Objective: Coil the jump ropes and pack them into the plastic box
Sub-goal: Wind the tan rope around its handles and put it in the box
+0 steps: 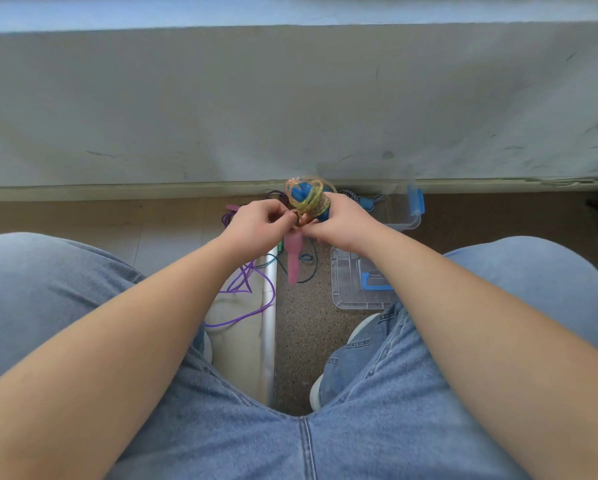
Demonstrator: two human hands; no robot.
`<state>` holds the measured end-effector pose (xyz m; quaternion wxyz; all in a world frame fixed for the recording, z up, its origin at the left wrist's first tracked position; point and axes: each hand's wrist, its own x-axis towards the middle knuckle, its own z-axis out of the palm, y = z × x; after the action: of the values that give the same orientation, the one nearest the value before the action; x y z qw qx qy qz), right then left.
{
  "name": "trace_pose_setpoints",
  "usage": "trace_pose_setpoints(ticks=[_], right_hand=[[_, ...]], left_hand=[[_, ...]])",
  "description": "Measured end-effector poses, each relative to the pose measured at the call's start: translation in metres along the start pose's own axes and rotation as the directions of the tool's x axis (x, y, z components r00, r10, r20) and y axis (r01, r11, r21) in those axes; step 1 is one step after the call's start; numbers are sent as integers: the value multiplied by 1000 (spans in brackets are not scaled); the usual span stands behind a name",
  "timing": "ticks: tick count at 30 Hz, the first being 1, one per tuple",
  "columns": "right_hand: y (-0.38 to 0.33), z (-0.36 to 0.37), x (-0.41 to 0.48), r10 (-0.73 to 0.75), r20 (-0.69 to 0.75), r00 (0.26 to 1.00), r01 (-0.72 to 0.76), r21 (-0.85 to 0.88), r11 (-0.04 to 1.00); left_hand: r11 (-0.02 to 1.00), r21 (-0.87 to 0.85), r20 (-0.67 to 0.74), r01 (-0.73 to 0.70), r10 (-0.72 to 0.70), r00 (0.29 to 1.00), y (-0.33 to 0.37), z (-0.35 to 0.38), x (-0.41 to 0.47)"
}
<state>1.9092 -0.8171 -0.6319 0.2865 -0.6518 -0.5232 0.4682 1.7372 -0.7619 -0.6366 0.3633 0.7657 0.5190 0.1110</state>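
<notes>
My right hand (342, 221) grips a jump rope with blue handles (302, 192); its yellow-green cord (309, 199) is wound in loops around the handles. My left hand (257, 225) pinches the loose end of that cord just left of the bundle. Below my hands a pink handle (293, 258) lies on the floor with a purple rope (245, 289) and a dark green rope (306, 266) spread loose. The clear plastic box (403, 216) with a blue latch stands on the floor behind my right hand, with a blue-and-white rope (368, 200) at its left end.
The clear box lid (353, 285) with a blue clip lies on the speckled floor under my right forearm. A grey wall (290, 105) rises straight ahead. My knees in blue jeans frame both sides, and a white pipe (269, 323) runs along the floor between them.
</notes>
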Motion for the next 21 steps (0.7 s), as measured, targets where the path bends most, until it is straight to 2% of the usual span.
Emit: trace_pose_setpoints(ticks=[3,7,11,14,21], right_hand=[[0,0,3,48,-89,995,-40,89,995],[-4,-3,6,132,-102,986,-84,379,921],[-7,-5,5,140,-95,986,-67,545,836],[-10,-4,3,123,-7,992,-85,679,729],[-9,-1,7,208,-31,978,-132,680,722]], left_hand=[[996,-43,-56,84,-86,995,1,0,2],[987,-69,-34,142,-145,989,-2,-3,3],[984,-145,-2,104,-105,994,1,-2,1],[999,-24,-31,27,-28,999,4,-4,1],[990,57,-18,-132,134,991,6,-7,-1]])
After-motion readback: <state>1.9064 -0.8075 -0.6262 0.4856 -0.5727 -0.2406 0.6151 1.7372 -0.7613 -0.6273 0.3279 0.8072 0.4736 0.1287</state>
